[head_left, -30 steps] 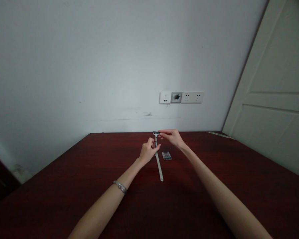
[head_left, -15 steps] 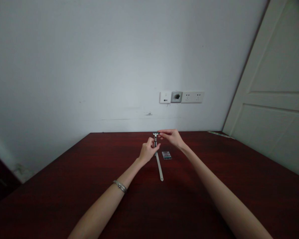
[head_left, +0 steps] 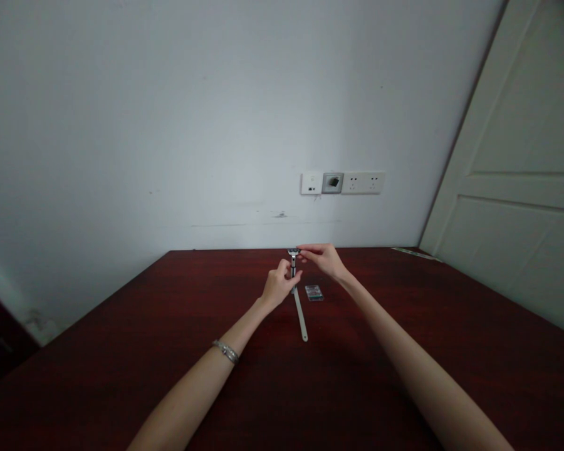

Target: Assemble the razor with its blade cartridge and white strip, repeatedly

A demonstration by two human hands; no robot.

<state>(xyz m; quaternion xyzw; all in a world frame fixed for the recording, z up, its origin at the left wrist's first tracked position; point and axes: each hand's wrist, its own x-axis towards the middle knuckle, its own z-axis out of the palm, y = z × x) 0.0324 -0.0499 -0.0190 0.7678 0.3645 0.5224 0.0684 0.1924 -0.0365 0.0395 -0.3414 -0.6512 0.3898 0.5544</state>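
While the left hand [head_left: 276, 285] curls round the upright razor [head_left: 293, 265], the right hand [head_left: 327, 259] apparently pinches its crosswise head [head_left: 292, 252] from the right.

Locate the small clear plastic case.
In the head view, the case lies slightly right of centre on the dark-red wooden table, right of the long pale strip.

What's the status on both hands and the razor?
Left hand gripping razor. Right hand at razor head, right end; pinch unclear. Pale strip, transparent case nearby, neither covering razor head.
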